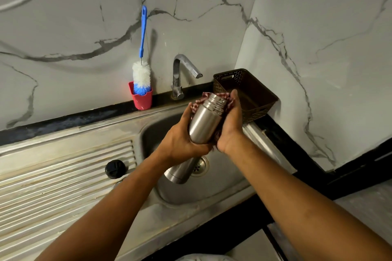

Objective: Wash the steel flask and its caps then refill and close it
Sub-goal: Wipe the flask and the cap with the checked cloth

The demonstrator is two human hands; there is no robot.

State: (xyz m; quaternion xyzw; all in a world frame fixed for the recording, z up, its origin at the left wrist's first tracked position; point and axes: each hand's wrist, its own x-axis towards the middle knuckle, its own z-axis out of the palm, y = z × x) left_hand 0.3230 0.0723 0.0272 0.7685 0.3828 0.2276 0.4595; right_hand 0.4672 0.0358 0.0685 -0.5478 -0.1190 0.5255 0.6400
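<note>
Flask point(206, 119) is tilted over the sink point(212, 193), neck toward 1 o'clock. Left hand point(180, 142) fingers curl round its base, right hand point(231, 125) fingers wrap the checked cloth point(198, 103) against it. I'd twist the base while rubbing the threads; steel cap point(180, 172) waits at 7 o'clock

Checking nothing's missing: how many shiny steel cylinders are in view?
2. A steel flask is held by the left hand and right hand with a red checked cloth; a second steel cylinder lies in the sink by the drain, partly hidden.
</note>
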